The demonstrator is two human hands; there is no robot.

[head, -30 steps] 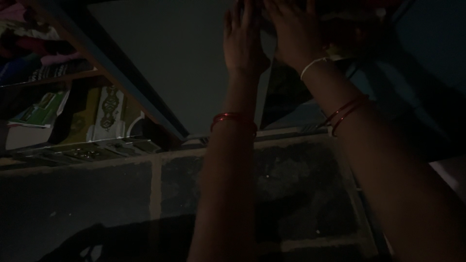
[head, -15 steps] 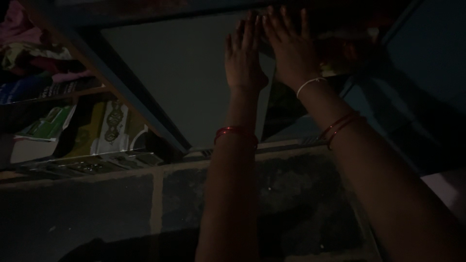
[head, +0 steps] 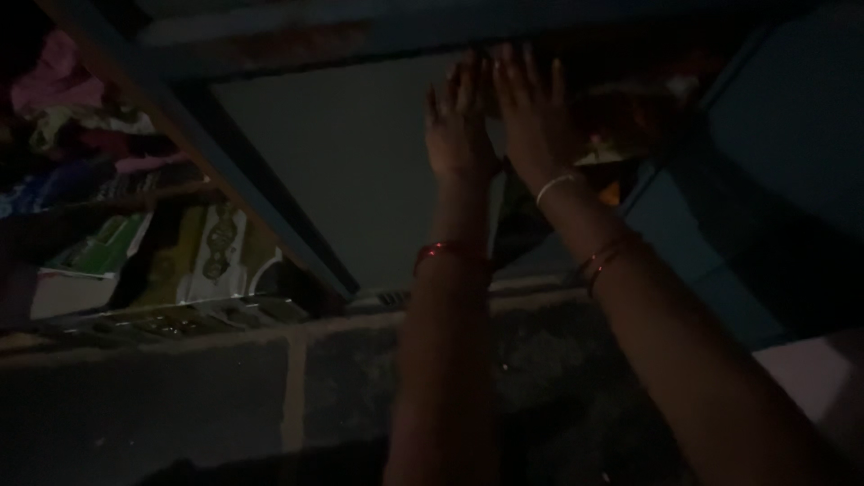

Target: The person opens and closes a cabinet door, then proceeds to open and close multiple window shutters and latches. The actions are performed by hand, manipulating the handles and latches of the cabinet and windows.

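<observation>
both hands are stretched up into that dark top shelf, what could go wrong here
The scene is very dim, so whatever the left hand and right hand press against on the top shelf is hard to make out; it could slip unnoticed. With both arms raised overhead, anything dislodged might fall toward the person. The bangles could snag on the shelf edge.

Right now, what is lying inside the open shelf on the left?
The shelf holds crumpled clothes on top and flat packets below. Darkness hides its back. Both hands, left hand and right hand, press elsewhere, high up.
</observation>
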